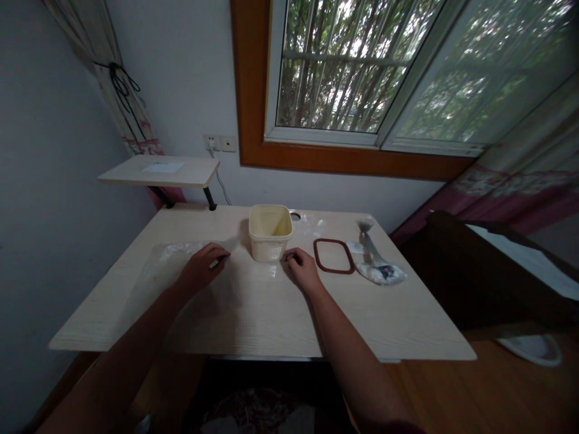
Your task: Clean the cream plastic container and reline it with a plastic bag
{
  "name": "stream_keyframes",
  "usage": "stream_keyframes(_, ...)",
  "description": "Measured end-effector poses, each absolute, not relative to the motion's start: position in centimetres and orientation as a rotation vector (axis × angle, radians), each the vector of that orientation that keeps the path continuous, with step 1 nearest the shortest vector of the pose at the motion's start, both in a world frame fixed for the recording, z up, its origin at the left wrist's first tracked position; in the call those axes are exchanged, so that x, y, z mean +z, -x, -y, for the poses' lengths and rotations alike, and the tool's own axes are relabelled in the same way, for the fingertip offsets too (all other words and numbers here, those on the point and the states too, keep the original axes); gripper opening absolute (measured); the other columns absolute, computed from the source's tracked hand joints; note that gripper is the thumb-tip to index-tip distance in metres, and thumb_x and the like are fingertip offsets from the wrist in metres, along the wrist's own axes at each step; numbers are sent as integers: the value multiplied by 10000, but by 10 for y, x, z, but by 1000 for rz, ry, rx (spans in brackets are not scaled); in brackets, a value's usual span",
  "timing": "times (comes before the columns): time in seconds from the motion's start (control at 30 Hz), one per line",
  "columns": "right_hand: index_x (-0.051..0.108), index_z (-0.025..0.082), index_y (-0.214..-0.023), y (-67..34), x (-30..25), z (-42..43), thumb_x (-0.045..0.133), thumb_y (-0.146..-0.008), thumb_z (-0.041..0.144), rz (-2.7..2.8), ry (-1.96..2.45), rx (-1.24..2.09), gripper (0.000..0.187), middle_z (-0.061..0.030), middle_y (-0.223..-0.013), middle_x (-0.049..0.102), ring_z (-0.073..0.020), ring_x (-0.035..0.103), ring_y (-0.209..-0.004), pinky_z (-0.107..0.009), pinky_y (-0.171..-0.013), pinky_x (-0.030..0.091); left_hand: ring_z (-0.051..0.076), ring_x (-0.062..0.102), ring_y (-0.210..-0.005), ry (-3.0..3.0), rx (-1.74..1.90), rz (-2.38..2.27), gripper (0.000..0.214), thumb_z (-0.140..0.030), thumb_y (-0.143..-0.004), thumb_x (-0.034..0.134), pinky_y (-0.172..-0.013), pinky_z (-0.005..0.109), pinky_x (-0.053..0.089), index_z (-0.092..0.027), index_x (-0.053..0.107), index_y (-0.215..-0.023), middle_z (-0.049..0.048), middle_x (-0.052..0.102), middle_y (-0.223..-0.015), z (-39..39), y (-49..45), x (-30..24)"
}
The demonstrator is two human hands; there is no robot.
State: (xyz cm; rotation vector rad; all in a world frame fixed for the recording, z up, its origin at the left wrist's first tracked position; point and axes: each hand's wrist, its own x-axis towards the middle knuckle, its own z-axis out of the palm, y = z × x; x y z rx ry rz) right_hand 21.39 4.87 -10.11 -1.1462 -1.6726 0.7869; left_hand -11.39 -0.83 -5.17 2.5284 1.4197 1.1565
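A cream plastic basket point(268, 247) stands upright near the back middle of the table, its open top showing a pale inside. My left hand point(208, 265) is to its left, over the edge of a clear plastic bag point(158, 265) that lies flat. Its thumb and fingers are curled together; what lies between their tips, if anything, is hidden. Just right of the basket's base, my right hand point(302, 268) rests low with its fingers bent in, and I cannot make out anything in them. A reddish-brown rounded square frame point(335, 270) lies to the right of that hand.
Right of the frame lies a knotted clear bag point(380, 274) with small contents. A raised shelf point(136, 172) on black legs stands at the back left of the wooden table point(280, 325). The window point(344, 66) and wall are behind; a dark piece of furniture point(474, 283) is at the right.
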Motion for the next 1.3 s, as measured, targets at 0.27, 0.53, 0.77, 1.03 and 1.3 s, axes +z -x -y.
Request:
stream_keyframes(0.27,710,204,-950,-209,-94,-34,532,-816,166,1978,1105,623,226,-16,-842,737,-165,655,-723,-269,-708,491,161,671,-928,-2552,1160,-1316,157,-193,-944,551,-855,304,565,-212,671,-1043,57,688,-991,18,109,-65)
stream_keyframes(0.53,631,251,-1288,-188,-87,-18,628,-901,268,2279,937,538,387,-27,-1009,738,-137,658,-728,-246,-723,499,160,683,-958,-2576,1091,-1282,187,-219,-965,544,-867,301,574,-220,678,-1096,56,692,-1045,16,108,-75)
stream_keyframes(0.77,507,287,-1438,-161,-90,-3,561,-990,322,2418,697,463,453,-43,-1072,721,-156,682,-927,-248,-838,511,150,684,-930,-2576,1069,-1214,161,-219,-964,558,-847,282,571,-211,676,-1074,53,686,-1017,18,104,-75)
stream_keyframes(1.03,652,246,-1214,-151,-100,-4,513,-1009,250,2481,570,387,248,-56,-1074,721,-165,679,-975,-255,-843,519,141,679,-932,-2554,973,-1171,143,-230,-971,556,-855,276,565,-206,670,-1054,44,686,-1025,24,105,-74)
stream_keyframes(1.3,685,223,-1051,-157,-92,-6,550,-996,297,2361,612,381,163,-73,-1000,722,-180,683,-924,-292,-838,542,162,687,-970,-2579,1119,-1200,152,-229,-953,579,-880,312,583,-219,691,-1056,64,701,-1040,31,117,-54)
